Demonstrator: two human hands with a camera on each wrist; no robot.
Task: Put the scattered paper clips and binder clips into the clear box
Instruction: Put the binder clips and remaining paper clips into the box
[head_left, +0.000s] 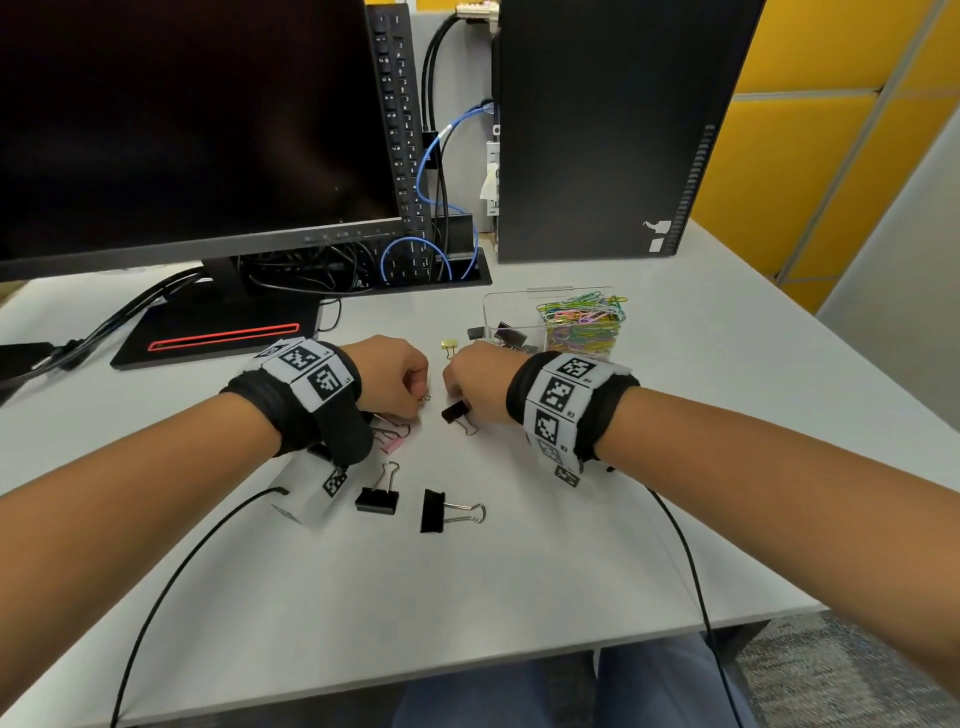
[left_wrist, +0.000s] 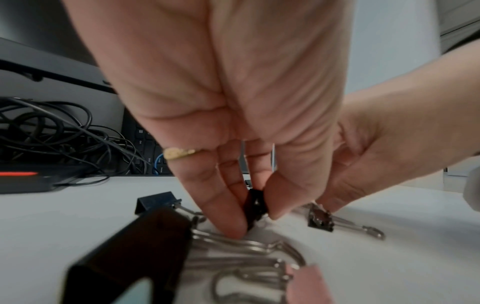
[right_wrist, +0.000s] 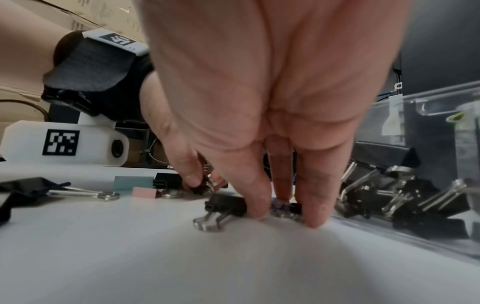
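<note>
Grey desk (head_left: 597, 545), head view: both hands work side by side at mid-desk. Left hand (head_left: 392, 376) is curled, fingertips down on a very small clip. Right hand (head_left: 475, 376) is curled too, just right of it, over a black binder clip (head_left: 456, 413) whose wire handle points toward the near edge. Clear box (head_left: 519, 312) sits just beyond the right hand, so the right hand is the nearer one to it. Box contents: a heap of coloured paper clips (head_left: 584, 322) in the right part, black binder clips in the left part. Outside the box: two larger black binder clips (head_left: 378, 500) (head_left: 434, 511) near the front, a pink clip (head_left: 392, 441) under the left wrist, a gold clip (head_left: 449, 345) beside the box.

Left wrist view: thumb and fingers (left_wrist: 228, 222) pinch a small black clip (left_wrist: 255, 207), held upright just off the desk. Grip looks firm. A large dark clip (left_wrist: 135, 253) and wire handles lie nearer the camera.

Right wrist view: fingers (right_wrist: 257, 205) press down at the body end of the black binder clip (right_wrist: 226, 204), handle pointing near-left. Something small and purplish lies between the fingertips. Whether the clip is actually gripped or only touched, I cannot tell. Box wall (right_wrist: 420, 102) stands just to the right, black clips piled inside.

Judgement: the coming lift is a short carry right and far into the box.
</note>
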